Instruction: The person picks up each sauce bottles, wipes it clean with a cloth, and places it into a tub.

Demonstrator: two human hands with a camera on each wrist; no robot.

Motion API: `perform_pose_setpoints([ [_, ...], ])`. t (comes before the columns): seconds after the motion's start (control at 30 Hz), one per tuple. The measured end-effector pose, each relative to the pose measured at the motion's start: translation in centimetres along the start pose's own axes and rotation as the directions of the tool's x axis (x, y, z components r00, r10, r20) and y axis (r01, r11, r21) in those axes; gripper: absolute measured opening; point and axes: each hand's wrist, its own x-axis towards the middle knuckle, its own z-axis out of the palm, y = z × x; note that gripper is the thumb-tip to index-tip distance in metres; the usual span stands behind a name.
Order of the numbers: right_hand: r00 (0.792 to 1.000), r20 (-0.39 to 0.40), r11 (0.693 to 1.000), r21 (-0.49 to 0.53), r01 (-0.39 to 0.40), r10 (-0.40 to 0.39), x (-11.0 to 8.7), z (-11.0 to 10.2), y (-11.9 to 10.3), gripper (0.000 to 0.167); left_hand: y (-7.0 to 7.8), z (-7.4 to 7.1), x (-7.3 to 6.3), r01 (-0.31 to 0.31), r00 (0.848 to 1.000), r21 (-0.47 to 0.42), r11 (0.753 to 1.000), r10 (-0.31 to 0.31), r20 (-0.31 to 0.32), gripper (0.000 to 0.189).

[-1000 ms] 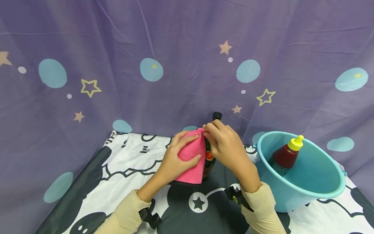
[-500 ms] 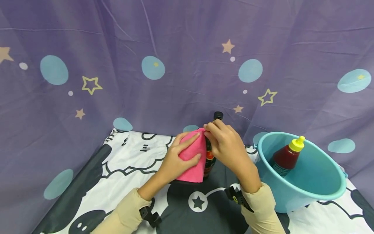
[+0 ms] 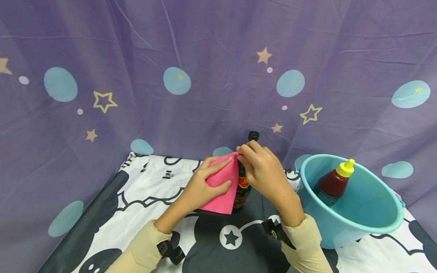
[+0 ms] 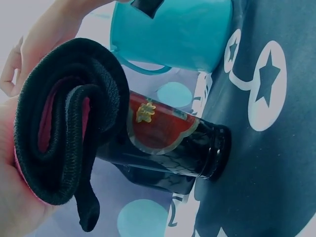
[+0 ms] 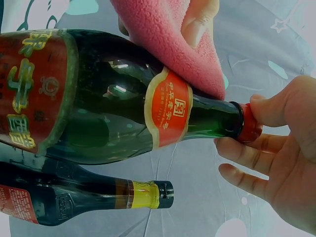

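The left hand (image 3: 201,184) grips a pink cloth (image 3: 223,177) alongside a green bottle (image 5: 116,98), whose red cap (image 5: 251,123) the right hand (image 3: 264,170) pinches. A black-capped bottle (image 5: 84,192) stands close by.

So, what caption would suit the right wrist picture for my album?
Right hand pinching the red cap of a green bottle, left hand holding a pink cloth alongside.
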Motion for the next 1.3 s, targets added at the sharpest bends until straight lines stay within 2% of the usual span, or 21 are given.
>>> perform_pose_setpoints([
  [0.47,0.998,-0.045,0.999,-0.007,0.036,-0.036,0.0,0.2,0.2,0.012,-0.1,-0.6,0.2,-0.025,0.999,0.042,0.999,0.024,0.036,0.062],
  [0.67,0.998,-0.045,0.999,-0.004,0.039,-0.039,-0.2,0.3,0.3,0.01,-0.3,-0.8,0.1,-0.003,0.998,0.061,0.998,-0.001,0.058,0.063],
  [1.07,0.998,-0.039,0.999,0.004,0.04,-0.04,0.0,0.2,0.1,0.01,-0.4,-1.3,0.2,-0.007,0.997,0.048,0.999,0.003,0.083,0.062],
  [1.3,0.999,-0.027,1.0,0.004,0.026,-0.026,0.1,0.2,0.1,0.011,-0.5,-1.5,0.4,0.03,0.993,0.024,0.999,-0.033,0.113,0.063],
])
